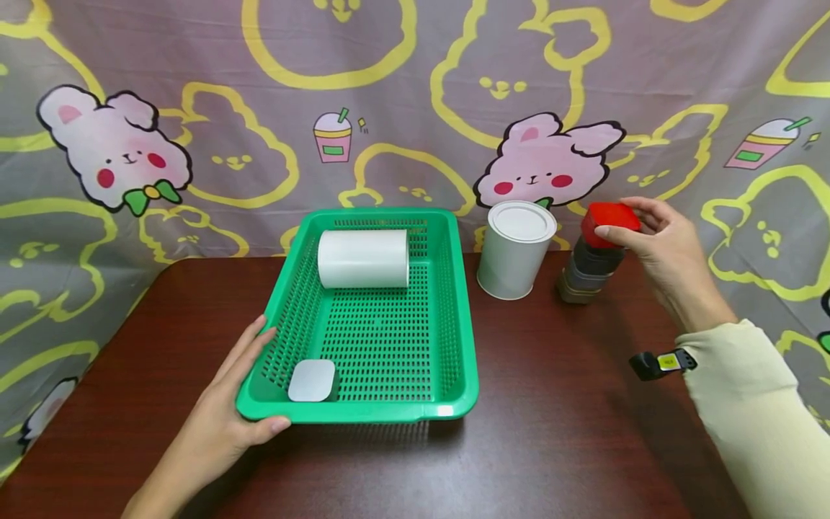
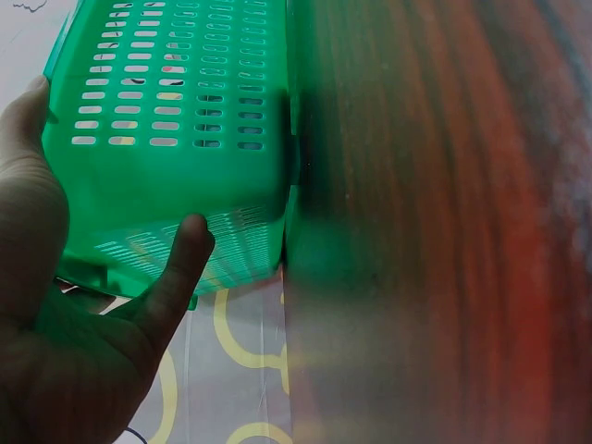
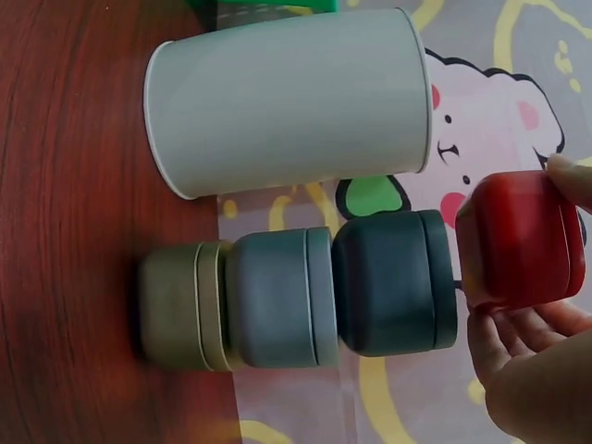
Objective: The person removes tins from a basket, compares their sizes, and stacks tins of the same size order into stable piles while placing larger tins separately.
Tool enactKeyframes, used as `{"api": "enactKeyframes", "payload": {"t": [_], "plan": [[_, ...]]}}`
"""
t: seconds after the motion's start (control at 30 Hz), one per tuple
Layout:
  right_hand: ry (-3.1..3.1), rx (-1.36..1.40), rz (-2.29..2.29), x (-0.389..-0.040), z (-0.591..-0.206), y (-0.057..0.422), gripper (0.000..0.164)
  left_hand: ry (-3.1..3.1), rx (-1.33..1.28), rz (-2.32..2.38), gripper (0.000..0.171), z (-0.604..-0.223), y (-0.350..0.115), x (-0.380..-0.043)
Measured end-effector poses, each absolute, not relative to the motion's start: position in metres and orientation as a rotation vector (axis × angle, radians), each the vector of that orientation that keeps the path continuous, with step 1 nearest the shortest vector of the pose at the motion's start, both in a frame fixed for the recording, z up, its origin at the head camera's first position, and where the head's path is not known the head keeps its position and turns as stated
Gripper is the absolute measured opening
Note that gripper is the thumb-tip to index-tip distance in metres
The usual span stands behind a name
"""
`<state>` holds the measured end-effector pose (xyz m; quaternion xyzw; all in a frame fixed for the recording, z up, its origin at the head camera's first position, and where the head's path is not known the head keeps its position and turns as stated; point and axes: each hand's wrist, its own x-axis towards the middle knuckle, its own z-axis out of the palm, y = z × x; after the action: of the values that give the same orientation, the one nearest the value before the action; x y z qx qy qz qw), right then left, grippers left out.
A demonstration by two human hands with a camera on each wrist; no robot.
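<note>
Left hand [image 1: 223, 414], fingers wide, touches a green rectangular plastic basket [image 1: 357, 412] already containing two pale containers [image 1: 363, 259]; right hand [image 1: 671, 252] grips a red square box [image 1: 612, 220], four greyish containers [image 3: 277, 296] seemingly remaining.

A screened-off tabletop work spot; whether in a home or an office cannot be told. The dark red-brown wood-grain bench [image 1: 538, 432] has creased grey cloth [image 1: 402, 65] behind its far edge and along its left edge, printed with yellow outlines, cartoon rabbits [image 1: 119, 155] and drink cups [image 1: 333, 137].
</note>
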<state>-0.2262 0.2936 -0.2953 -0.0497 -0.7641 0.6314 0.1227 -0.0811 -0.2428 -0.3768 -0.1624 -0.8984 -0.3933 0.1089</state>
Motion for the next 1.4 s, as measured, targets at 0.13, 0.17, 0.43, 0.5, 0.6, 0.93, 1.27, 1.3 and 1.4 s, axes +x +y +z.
{"api": "enactKeyframes", "payload": {"t": [0.13,0.17,0.43,0.5,0.6,0.93,1.27,1.3,1.4], "plan": [[-2.233,-0.171,1.82,-0.226,-0.298,0.295,0.059,-2.64,-0.479,-1.161,0.112,-0.377,-0.243,-0.082],[-2.231,-0.174,1.823,-0.227,-0.299,0.295,0.059,-2.641,-0.477,-1.16,0.112,-0.377,-0.243,-0.082],[-2.205,-0.183,1.84,-0.227,-0.302,0.296,0.059,-2.645,-0.47,-1.156,0.112,-0.377,-0.243,-0.082],[-2.197,-0.178,1.844,-0.227,-0.303,0.296,0.058,-2.642,-0.473,-1.162,0.112,-0.378,-0.243,-0.082],[-2.225,-0.188,1.805,-0.228,-0.304,0.296,0.056,-2.637,-0.478,-1.164,0.112,-0.378,-0.243,-0.082],[-2.348,-0.253,1.654,-0.23,-0.307,0.296,0.059,-2.64,-0.471,-1.169,0.112,-0.379,-0.243,-0.083],[-2.342,-0.242,1.644,-0.229,-0.308,0.297,0.057,-2.643,-0.467,-1.162,0.112,-0.378,-0.243,-0.083],[-2.345,-0.244,1.639,-0.229,-0.308,0.297,0.057,-2.643,-0.468,-1.162,0.112,-0.377,-0.243,-0.083],[-2.352,-0.249,1.627,-0.229,-0.309,0.297,0.057,-2.643,-0.468,-1.162,0.112,-0.378,-0.243,-0.083]]}}
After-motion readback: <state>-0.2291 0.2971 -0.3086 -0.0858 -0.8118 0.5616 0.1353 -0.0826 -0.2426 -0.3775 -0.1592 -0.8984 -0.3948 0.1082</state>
